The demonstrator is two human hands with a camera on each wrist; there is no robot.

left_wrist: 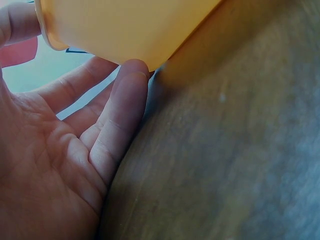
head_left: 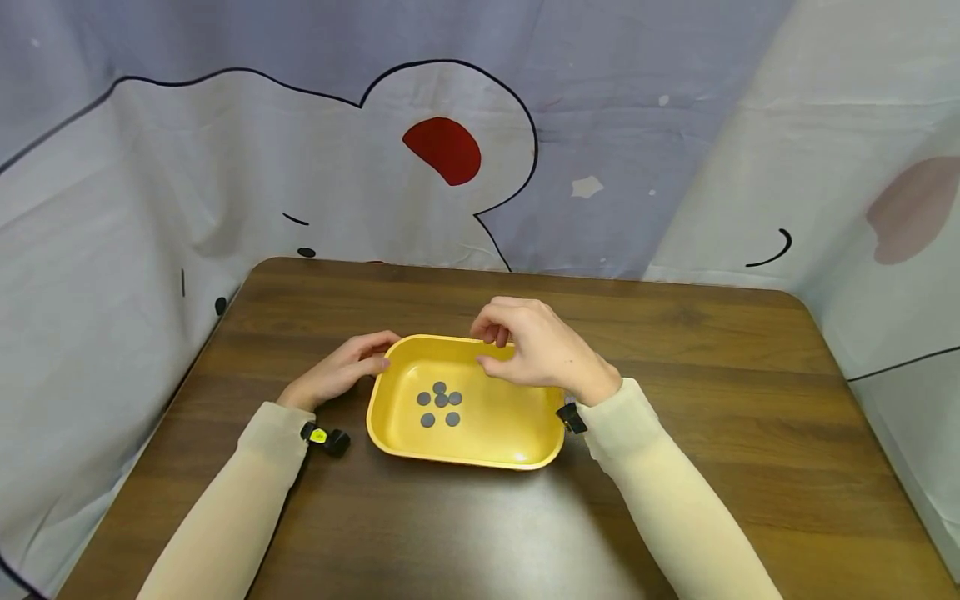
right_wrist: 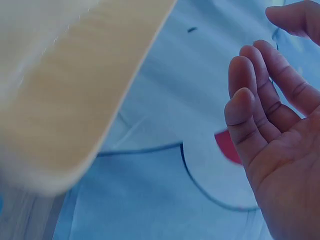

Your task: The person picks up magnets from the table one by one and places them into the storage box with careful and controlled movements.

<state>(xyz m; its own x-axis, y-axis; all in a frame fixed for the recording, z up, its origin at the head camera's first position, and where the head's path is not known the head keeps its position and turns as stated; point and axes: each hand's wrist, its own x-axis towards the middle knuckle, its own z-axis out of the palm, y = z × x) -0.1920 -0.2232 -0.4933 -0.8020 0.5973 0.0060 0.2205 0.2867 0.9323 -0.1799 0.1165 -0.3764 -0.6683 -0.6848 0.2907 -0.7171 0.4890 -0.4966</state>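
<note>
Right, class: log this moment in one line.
left hand: holds yellow rectangular tray; right hand: over tray, empty; six flat round grey discs: in tray

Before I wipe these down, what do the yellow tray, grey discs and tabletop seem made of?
Yellow tray: probably plastic, glossy with bright highlights. Grey discs: dull; metal or plastic, too small to tell. Tabletop: wood or laminate, satiny, with visible grain.

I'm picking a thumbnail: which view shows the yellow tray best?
The head view: the yellow tray shows nearly whole, gray discs inside. The left wrist view shows only part of its outside; the right wrist view, a blurred corner.
</note>
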